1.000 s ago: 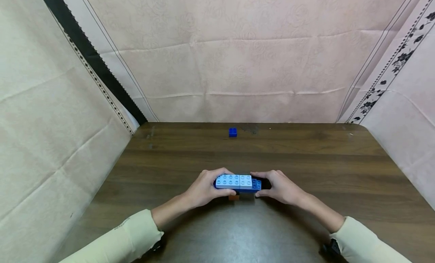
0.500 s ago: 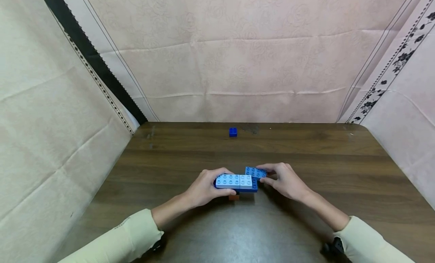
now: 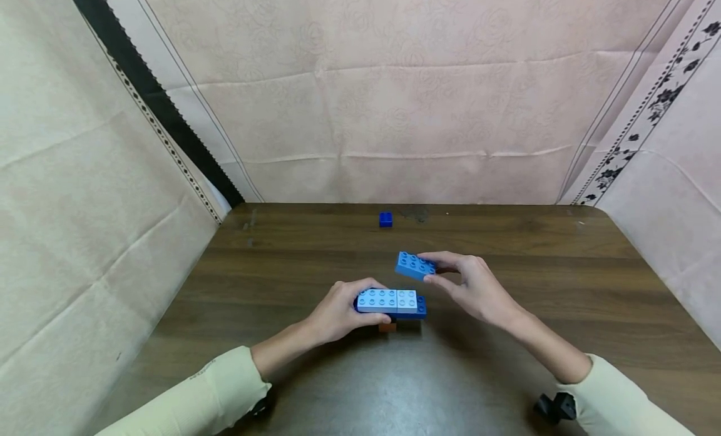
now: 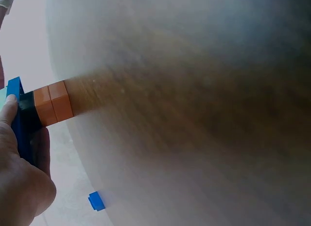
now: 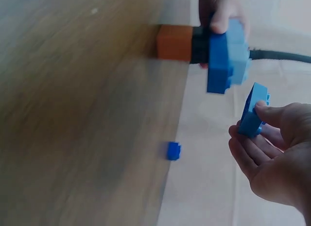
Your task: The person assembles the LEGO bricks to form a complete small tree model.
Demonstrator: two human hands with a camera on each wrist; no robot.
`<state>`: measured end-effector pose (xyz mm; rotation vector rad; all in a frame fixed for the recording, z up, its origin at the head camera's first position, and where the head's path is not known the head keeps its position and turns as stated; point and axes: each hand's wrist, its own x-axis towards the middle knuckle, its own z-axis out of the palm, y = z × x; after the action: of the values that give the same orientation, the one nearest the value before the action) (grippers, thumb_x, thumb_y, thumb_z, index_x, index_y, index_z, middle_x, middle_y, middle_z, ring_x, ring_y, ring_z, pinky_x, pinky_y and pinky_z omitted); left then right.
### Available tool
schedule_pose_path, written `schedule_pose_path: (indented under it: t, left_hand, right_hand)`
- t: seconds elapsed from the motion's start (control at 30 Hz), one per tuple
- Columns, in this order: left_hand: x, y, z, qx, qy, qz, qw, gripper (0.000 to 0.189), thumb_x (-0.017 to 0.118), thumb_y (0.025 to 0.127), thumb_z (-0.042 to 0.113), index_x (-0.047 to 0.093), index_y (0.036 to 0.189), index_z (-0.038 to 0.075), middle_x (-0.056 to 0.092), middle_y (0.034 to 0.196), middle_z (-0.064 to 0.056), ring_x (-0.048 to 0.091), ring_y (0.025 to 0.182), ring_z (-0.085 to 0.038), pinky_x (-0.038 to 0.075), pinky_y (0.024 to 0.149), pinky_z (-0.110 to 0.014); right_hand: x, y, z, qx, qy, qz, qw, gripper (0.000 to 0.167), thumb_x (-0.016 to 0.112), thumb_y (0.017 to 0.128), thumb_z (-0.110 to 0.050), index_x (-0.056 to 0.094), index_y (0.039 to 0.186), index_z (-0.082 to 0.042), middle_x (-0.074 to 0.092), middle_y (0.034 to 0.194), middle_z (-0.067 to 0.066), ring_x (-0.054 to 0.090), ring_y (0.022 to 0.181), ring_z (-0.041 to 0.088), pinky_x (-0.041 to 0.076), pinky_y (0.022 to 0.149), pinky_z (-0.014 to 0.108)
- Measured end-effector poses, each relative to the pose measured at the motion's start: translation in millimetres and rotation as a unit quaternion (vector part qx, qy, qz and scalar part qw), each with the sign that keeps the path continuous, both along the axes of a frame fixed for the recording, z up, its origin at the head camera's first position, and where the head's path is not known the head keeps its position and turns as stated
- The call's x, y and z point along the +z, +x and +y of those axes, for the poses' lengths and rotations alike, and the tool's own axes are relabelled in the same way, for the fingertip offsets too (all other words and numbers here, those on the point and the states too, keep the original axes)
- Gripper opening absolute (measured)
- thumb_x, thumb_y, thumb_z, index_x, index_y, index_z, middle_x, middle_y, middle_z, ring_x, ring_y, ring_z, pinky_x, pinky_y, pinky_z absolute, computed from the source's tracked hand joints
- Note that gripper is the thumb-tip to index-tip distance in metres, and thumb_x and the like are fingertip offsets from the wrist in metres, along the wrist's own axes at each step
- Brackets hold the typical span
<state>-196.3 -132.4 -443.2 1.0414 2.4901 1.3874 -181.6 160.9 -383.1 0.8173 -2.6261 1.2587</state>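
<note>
A stack of toy building bricks stands on the table. Orange bricks (image 4: 52, 104) form its base, under a black brick (image 5: 199, 45) and a long dark blue brick (image 5: 218, 60). Two light blue bricks (image 3: 387, 300) lie side by side on top, studs up. My left hand (image 3: 340, 314) grips the stack's left end, thumb in front and fingers behind. My right hand (image 3: 475, 292) pinches a medium blue brick (image 3: 414, 266) between thumb and fingers. That brick hangs tilted, apart from the stack, beyond its right end. In the right wrist view its underside faces the table side.
A small blue brick (image 3: 385, 219) lies near the far edge of the wooden table (image 3: 281, 248). Pale patterned cloth (image 3: 394, 111) hangs behind the table and at both sides. Dark wrist devices (image 3: 554, 408) show at the sleeves.
My right hand has pulled the medium blue brick off the stack's right end, lifted it, and moved it away toward the far side, tilting it. The left hand has stayed put.
</note>
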Motion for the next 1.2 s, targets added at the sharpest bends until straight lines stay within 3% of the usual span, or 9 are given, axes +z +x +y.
schedule_pose_path:
  t: [0.27,0.5,0.67,1.2]
  left_hand:
    - [-0.5,0.6,-0.3,0.014,-0.017,0.013,0.9997,0.048,0.085,0.094,0.028,0.062,0.132,0.009,0.074,0.127,-0.008,0.072,0.114,-0.016,0.058,0.096,-0.030]
    - [-0.9,1.5,-1.0,0.016,-0.008,0.005,0.9998,0.053,0.085,0.094,0.030,0.056,0.133,0.011,0.072,0.131,-0.009,0.071,0.119,-0.018,0.057,0.099,-0.033]
    - [-2.1,0.4,-1.1,0.012,0.005,-0.007,0.9999,0.056,0.086,0.094,0.029,0.054,0.138,0.014,0.071,0.132,-0.007,0.070,0.121,-0.017,0.056,0.100,-0.032]
    - [-1.8,0.5,-2.1,0.002,0.015,-0.010,0.9998,0.053,0.085,0.094,0.027,0.055,0.137,0.015,0.071,0.131,-0.005,0.070,0.119,-0.015,0.056,0.100,-0.031]
  right_hand:
    - [9.7,12.9,-20.0,0.049,-0.003,0.019,0.9986,0.045,0.082,0.093,-0.004,0.072,0.136,-0.012,0.074,0.129,0.001,0.071,0.113,0.017,0.059,0.098,0.043]
    - [5.2,15.8,-32.2,0.079,0.014,0.014,0.9967,0.041,0.082,0.094,-0.005,0.073,0.134,-0.008,0.076,0.124,0.002,0.073,0.106,0.013,0.061,0.089,0.036]
    - [5.3,16.8,-34.3,0.083,0.020,0.006,0.9963,0.040,0.082,0.094,-0.007,0.073,0.134,-0.008,0.077,0.122,0.003,0.073,0.105,0.013,0.063,0.083,0.033]
    - [5.5,17.5,-36.7,0.091,0.026,0.022,0.9952,0.039,0.081,0.094,-0.004,0.074,0.132,-0.004,0.077,0.123,0.009,0.074,0.107,0.017,0.063,0.084,0.034]
